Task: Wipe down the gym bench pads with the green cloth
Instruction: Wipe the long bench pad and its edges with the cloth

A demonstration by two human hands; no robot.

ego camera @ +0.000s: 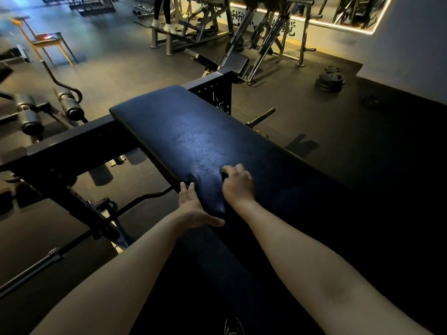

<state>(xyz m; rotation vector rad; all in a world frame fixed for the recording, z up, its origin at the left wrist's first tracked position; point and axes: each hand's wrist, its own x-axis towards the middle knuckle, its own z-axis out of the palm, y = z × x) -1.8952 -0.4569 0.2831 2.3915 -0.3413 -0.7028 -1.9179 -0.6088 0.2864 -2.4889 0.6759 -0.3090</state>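
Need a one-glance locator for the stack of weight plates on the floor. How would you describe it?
Start at the big black bench pad in the middle, then look past its far end to the right, toward the pale wall. The stack of weight plates lies flat on the dark floor there. A lone plate lies nearer, to its right; this one is piled.

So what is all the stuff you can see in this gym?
bench pad: one, black, middle, on a black frame
green cloth: not clearly visible; something dark shows under the right hand's fingers
weight plates: one stack, black, floor at far right
chair: one, yellow legs, far left
gym machines: several, grey metal, along the back wall
curved bar: one, black, below the bench at left
other person's legs: one pair, dark trousers, white shoes, top
left hand: one, touches the pad's left edge
right hand: one, fingers curled, on the pad
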